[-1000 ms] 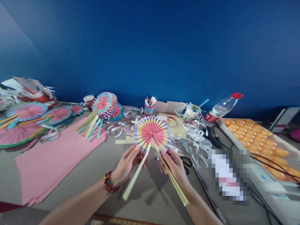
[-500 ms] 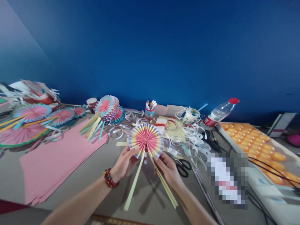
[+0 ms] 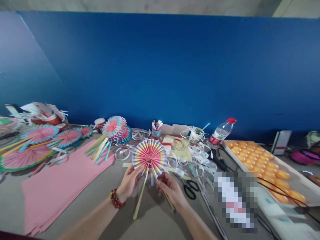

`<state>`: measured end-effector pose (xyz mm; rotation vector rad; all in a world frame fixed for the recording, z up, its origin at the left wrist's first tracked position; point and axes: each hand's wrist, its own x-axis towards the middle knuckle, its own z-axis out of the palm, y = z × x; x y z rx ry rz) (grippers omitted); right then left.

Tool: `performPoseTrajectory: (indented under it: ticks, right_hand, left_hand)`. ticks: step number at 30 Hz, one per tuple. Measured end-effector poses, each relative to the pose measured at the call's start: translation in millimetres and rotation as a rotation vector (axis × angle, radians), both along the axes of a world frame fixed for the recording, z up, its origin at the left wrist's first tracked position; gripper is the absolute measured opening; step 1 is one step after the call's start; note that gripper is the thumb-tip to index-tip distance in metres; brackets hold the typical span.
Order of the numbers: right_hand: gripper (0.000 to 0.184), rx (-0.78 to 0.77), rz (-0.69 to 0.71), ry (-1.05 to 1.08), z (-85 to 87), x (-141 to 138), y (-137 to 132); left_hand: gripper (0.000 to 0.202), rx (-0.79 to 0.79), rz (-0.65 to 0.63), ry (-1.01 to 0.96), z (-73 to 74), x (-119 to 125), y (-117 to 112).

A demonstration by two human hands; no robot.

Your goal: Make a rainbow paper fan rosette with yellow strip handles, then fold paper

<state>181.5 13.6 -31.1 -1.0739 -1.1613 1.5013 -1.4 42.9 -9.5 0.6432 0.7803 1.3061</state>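
Between my hands is a round pleated paper fan [image 3: 150,154], pink in the middle with a yellow ring and a lilac edge. Two pale yellow handle strips [image 3: 140,200] spread downward from its centre. My left hand [image 3: 130,180], with a red bead bracelet on the wrist, pinches the fan's lower left edge, thumb on the front. My right hand [image 3: 170,188] grips the lower right edge and the right strip. Some fingers of both hands are hidden behind the paper. Just right of my right hand lie black-handled scissors [image 3: 191,189].
Pink paper sheets [image 3: 62,186] lie at left, finished fans [image 3: 112,128] behind them. White paper strips [image 3: 203,160], a pen cup [image 3: 156,132] and a bottle [image 3: 221,133] stand toward the blue wall. A tray of orange domed pieces [image 3: 260,160] and black cables are at right.
The view has tilted up, showing the wall's top edge. The fan leans back more, and its strips look shorter. Both hands still hold it.
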Motion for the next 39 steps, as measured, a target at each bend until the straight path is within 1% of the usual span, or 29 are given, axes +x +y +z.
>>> performPoseTrajectory:
  ticks: [4,7,11,14,17,19,21,23,26,28,30,33,36,39]
  right_hand:
    - [0.042,0.102,-0.010,-0.068,3.7,3,1]
    - [0.042,0.123,-0.033,-0.032,5.6,5,1]
    - [0.039,0.143,-0.108,0.104,7.3,9,3]
    - [0.036,0.145,-0.139,0.108,7.2,12,5]
    - [0.034,0.146,-0.180,0.097,7.9,16,7]
    - [0.034,0.152,-0.225,0.089,12.1,18,8]
    - [0.035,0.158,-0.268,0.082,21.0,21,9]
    - [0.036,0.162,-0.289,0.080,33.7,23,11]
    - [0.036,0.160,-0.273,0.061,52.5,22,16]
    - [0.036,0.152,-0.264,0.055,59.4,17,22]
    - [0.037,0.136,-0.261,0.059,60.4,9,28]
    - [0.041,0.128,-0.278,0.076,55.3,-4,35]
    - [0.042,0.137,-0.315,0.094,50.5,-12,38]
    - [0.039,0.128,-0.314,0.082,49.1,-16,38]
  left_hand:
    - [0.031,0.024,-0.004,0.038,6.3,1,-2]
    - [0.028,0.040,0.014,0.070,14.1,-1,-1]
    - [0.026,0.058,0.005,0.009,30.2,-2,4]
    - [0.024,0.077,0.000,-0.056,45.0,0,10]
    - [0.026,0.045,0.049,-0.093,57.1,7,17]
    - [0.029,0.026,0.076,-0.099,62.3,13,22]
    - [0.029,0.034,0.071,-0.104,65.9,19,27]
    - [0.026,0.065,0.039,-0.117,68.9,25,30]
    - [0.023,0.114,-0.026,-0.139,73.5,34,32]
    - [0.024,0.126,-0.063,-0.164,76.4,40,32]
    - [0.026,0.130,-0.078,-0.198,79.1,46,32]
    - [0.028,0.133,-0.079,-0.243,82.2,51,31]
    - [0.029,0.127,-0.079,-0.267,83.1,52,31]
    - [0.029,0.109,-0.066,-0.275,81.5,52,32]
